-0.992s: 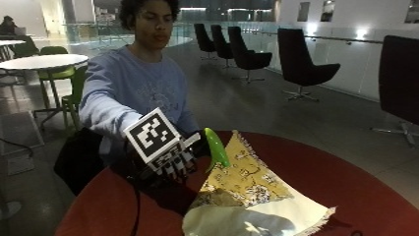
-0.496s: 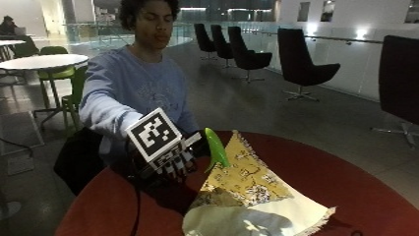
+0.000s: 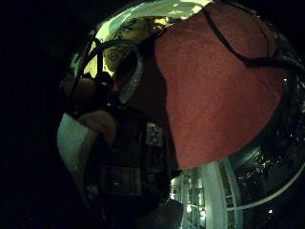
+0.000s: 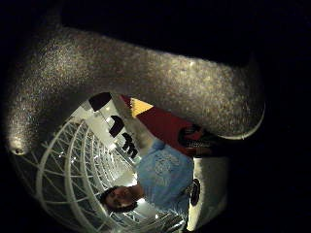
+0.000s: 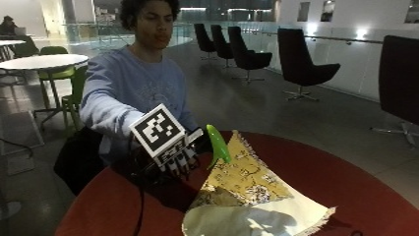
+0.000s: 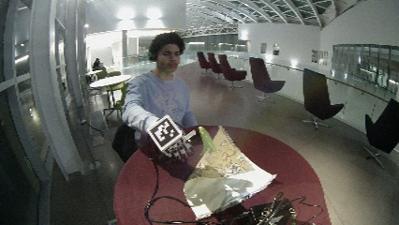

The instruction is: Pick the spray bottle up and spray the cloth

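Gloved right hand (image 5: 171,158) is wrapped around the spray bottle (image 5: 217,142), green nozzle poking out at about 1 o'clock from the hand. It's held just over the red counter (image 5: 340,182), right beside the yellow patterned cloth (image 5: 252,194).

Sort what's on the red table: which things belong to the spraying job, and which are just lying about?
Job: green spray bottle, in the gloved right hand; yellow patterned cloth spread on the table.
Lying about: cables and dark gear at the table's near edge.
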`<move>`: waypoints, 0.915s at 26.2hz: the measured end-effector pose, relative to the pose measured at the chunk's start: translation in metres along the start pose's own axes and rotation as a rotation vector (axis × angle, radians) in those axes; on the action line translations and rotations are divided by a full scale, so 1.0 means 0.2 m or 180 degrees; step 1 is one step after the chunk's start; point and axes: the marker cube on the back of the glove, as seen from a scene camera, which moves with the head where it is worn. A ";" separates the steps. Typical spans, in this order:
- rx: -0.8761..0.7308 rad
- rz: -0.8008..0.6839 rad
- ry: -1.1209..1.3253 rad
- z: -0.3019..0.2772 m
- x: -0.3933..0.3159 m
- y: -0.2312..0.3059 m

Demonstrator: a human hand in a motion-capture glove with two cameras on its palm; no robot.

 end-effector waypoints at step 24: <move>0.0781 -0.1409 -0.0669 0.17 -0.30 0.20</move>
